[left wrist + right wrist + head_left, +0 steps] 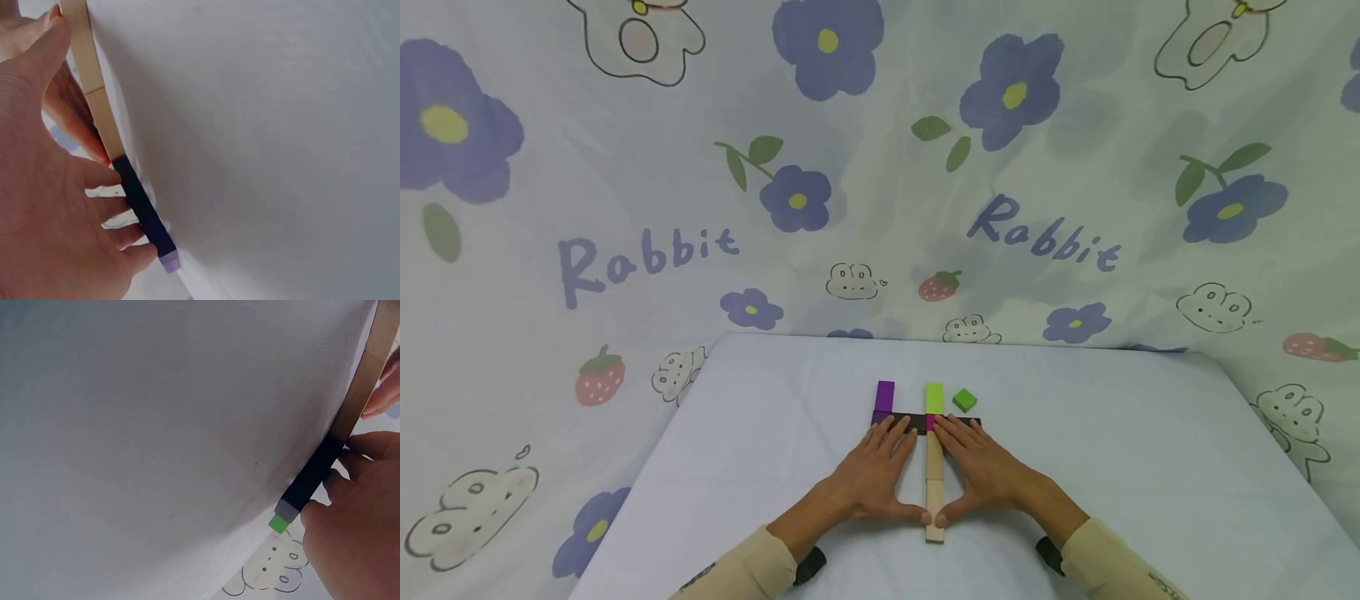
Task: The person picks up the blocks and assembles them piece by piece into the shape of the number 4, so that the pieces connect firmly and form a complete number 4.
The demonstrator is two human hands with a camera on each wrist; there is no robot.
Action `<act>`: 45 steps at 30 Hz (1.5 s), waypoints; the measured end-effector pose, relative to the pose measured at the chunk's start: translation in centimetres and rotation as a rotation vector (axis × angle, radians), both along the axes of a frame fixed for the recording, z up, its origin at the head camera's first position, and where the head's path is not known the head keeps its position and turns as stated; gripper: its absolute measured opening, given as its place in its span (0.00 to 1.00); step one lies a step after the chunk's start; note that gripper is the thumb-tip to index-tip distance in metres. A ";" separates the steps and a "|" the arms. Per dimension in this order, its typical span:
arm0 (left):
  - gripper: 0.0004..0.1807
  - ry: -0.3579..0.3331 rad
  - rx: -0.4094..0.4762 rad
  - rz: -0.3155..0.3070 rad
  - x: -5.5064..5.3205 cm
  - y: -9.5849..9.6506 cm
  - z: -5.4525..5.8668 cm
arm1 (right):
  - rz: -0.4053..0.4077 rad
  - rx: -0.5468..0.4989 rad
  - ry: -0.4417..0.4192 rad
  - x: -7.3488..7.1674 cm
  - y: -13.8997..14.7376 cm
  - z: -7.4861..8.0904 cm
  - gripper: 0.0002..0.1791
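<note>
Two pale wooden blocks lie end to end in a column, a far one point(934, 457) and a near one point(935, 533). Across the column's far end runs a row of black blocks point(912, 423) with a magenta block point(931, 422) at the crossing. My left hand point(874, 475) spreads its fingers with the tips on the black row's left part; its thumb touches the near wooden block. Mirroring it, my right hand point(988, 473) has extended fingertips at the row's right part and its thumb at the same wooden block. In the left wrist view, fingertips line the dark blocks' edge point(139, 197).
Beyond the black row stand a purple block point(885, 396) on the left and a yellow-green block point(934, 397) at the middle. A green block point(965, 400) sits turned at an angle to their right. The white table point(760, 433) meets a printed cloth point(880, 192) behind.
</note>
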State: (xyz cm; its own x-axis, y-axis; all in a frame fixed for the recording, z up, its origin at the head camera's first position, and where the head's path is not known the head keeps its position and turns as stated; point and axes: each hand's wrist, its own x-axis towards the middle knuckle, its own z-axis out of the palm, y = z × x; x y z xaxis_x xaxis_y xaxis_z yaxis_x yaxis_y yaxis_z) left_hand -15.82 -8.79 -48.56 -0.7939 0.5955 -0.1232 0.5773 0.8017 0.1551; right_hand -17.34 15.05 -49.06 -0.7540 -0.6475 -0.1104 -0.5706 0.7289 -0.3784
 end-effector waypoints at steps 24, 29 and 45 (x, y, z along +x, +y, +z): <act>0.64 0.029 0.004 -0.001 0.1 -0.2 0.2 | -0.030 -0.056 -0.008 -0.4 0.1 0.0 0.69; 0.64 0.026 0.013 -0.005 0.1 -0.1 0.3 | -0.128 -0.096 -0.067 -0.9 0.4 0.8 0.63; 0.64 -0.004 -0.009 0.004 0.1 0.1 0.2 | -0.409 -0.183 -0.001 -4.9 3.0 1.6 0.49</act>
